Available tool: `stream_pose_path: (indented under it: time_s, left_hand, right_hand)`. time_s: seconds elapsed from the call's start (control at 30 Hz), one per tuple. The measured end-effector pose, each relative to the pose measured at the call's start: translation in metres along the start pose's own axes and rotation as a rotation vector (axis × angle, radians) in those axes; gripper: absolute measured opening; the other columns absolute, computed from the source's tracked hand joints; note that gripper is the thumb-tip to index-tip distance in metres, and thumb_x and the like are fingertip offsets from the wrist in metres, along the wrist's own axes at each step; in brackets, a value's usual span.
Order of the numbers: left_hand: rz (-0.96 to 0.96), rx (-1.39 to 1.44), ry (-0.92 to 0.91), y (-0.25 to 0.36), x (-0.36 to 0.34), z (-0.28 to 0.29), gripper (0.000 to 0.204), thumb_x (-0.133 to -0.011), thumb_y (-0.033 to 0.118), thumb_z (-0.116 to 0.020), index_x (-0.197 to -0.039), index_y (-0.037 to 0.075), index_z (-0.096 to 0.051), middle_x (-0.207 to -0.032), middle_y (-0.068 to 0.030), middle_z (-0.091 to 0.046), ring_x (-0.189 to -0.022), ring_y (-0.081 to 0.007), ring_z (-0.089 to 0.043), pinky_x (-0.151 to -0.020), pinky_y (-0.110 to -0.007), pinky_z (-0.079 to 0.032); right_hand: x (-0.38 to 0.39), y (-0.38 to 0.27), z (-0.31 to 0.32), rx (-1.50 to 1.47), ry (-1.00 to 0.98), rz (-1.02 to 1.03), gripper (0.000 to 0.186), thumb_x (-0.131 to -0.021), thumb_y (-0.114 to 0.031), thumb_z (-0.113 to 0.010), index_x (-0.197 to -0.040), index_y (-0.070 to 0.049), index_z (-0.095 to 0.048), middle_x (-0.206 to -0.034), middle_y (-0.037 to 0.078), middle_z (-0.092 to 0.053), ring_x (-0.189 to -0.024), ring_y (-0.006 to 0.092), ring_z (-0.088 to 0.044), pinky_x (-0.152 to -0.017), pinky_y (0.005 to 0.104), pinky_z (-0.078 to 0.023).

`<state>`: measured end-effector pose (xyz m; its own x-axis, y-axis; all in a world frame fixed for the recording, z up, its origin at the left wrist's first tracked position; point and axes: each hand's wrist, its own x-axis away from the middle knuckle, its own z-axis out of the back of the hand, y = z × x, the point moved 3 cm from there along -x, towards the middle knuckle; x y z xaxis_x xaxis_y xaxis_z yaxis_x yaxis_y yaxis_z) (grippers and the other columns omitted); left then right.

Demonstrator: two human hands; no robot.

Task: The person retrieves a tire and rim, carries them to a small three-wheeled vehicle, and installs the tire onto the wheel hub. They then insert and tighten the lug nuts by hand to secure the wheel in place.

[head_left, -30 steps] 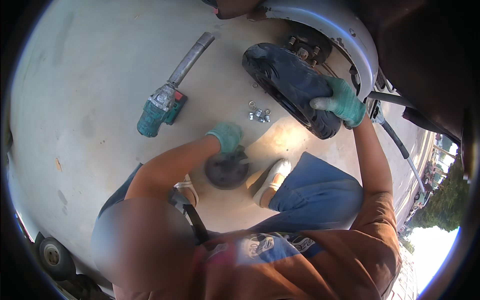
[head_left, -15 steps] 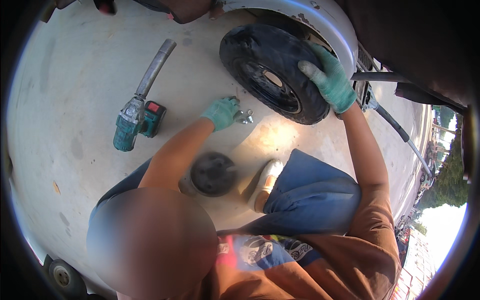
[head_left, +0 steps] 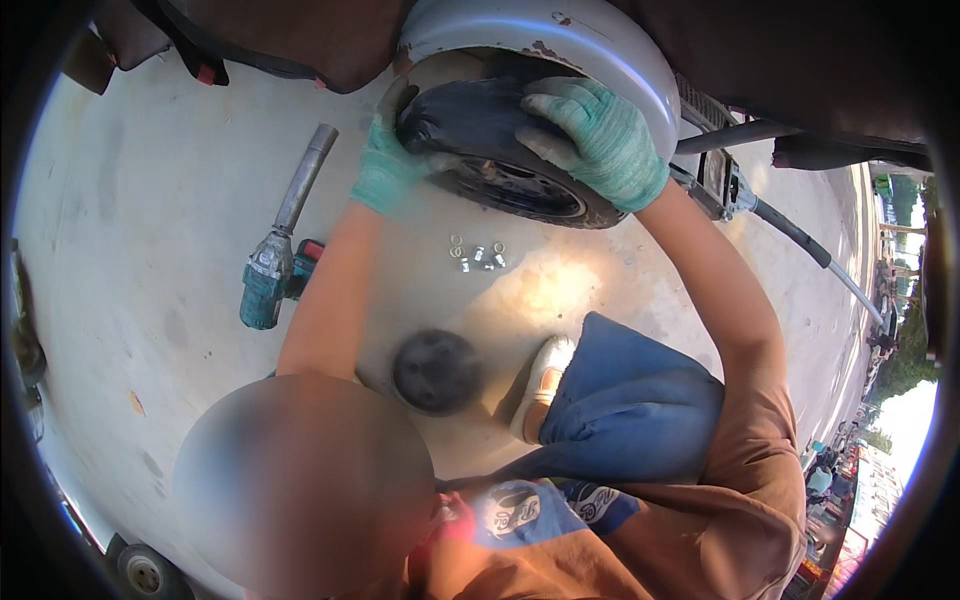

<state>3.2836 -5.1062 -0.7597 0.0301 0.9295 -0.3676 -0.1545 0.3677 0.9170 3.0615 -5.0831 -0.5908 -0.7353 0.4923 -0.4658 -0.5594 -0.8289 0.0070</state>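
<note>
My left hand point(head_left: 385, 160), in a green glove, grips the left side of a black tyre point(head_left: 460, 115) on a dark rim point(head_left: 520, 195). My gloved right hand point(head_left: 600, 140) holds the tyre's upper right, fingers curved over the tread. The wheel is held tilted under a silver, chipped wheel arch point(head_left: 600, 40); whether it touches the hub behind it is hidden. Below it on the concrete lie several metal nuts and washers point(head_left: 480, 255). A round black cap-like part point(head_left: 438, 372) lies farther down, beside my white shoe point(head_left: 545, 380).
A teal cordless impact wrench point(head_left: 265, 290) with a long metal socket lies on the floor at left. A jack with a long handle point(head_left: 780, 230) stands to the right of the wheel. Another wheel point(head_left: 145, 575) shows at lower left; dark bodywork point(head_left: 800, 70) overhangs the top right.
The wheel has moved up and left into the wheel arch, covering the studs. My left hand has risen from the floor near the nuts to grip the tyre; my right moved with the wheel.
</note>
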Motion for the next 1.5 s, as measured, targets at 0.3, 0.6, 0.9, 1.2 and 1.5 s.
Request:
stream_pose_path:
  time_s: [0.3,0.6,0.9,1.2,1.5]
  left_hand:
    - [0.221,0.253,-0.059,-0.01,-0.015,0.012,0.102,-0.053,0.022,-0.091,-0.139,0.003,-0.037,-0.132,-0.015,-0.049,-0.118,-0.0241,-0.051,-0.1,-0.035,-0.044]
    - [0.185,-0.045,0.089,-0.067,-0.013,0.006,0.106,-0.058,0.034,-0.09,-0.139,0.0,-0.03,-0.126,-0.0147,-0.051,-0.115,-0.0233,-0.051,-0.098,-0.034,-0.045]
    - [0.433,0.159,0.073,-0.116,0.022,-0.015,0.093,-0.062,0.038,-0.087,-0.129,0.0,-0.035,-0.117,-0.0124,-0.056,-0.102,-0.0216,-0.055,-0.089,-0.036,-0.047]
    - [0.578,0.368,0.144,-0.116,0.006,-0.036,0.088,-0.071,0.045,-0.081,-0.14,0.016,-0.035,-0.126,-0.0036,-0.053,-0.104,-0.0171,-0.055,-0.087,-0.032,-0.047]
    - [0.569,0.437,0.195,-0.08,-0.01,-0.043,0.09,-0.069,0.043,-0.083,-0.137,0.006,-0.036,-0.126,-0.0062,-0.052,-0.11,-0.0197,-0.05,-0.094,-0.034,-0.042]
  right_hand:
    - [0.15,-0.024,-0.031,-0.355,-0.041,-0.981,0.064,-0.063,-0.028,-0.086,-0.113,-0.003,-0.053,-0.105,0.009,-0.056,-0.097,0.0226,-0.055,-0.081,0.0358,-0.048]
    - [0.194,0.048,-0.096,-0.891,-0.273,-1.386,0.092,-0.065,-0.033,-0.087,-0.137,-0.009,-0.033,-0.126,0.008,-0.052,-0.113,0.0202,-0.053,-0.094,0.0347,-0.046]
    - [0.184,0.04,-0.095,-1.212,0.052,-1.563,0.07,-0.075,-0.029,-0.081,-0.132,-0.024,-0.041,-0.122,-0.001,-0.057,-0.108,0.016,-0.054,-0.092,0.0434,-0.043]
    - [0.159,0.047,-0.07,-1.088,0.312,-1.517,0.07,-0.071,-0.019,-0.084,-0.129,-0.008,-0.047,-0.115,0.004,-0.062,-0.1,0.0157,-0.06,-0.087,0.0308,-0.049]
    - [0.171,0.043,-0.082,-1.103,0.434,-1.456,0.072,-0.072,-0.016,-0.083,-0.131,-0.007,-0.044,-0.116,0.005,-0.061,-0.103,0.0167,-0.059,-0.086,0.032,-0.051]
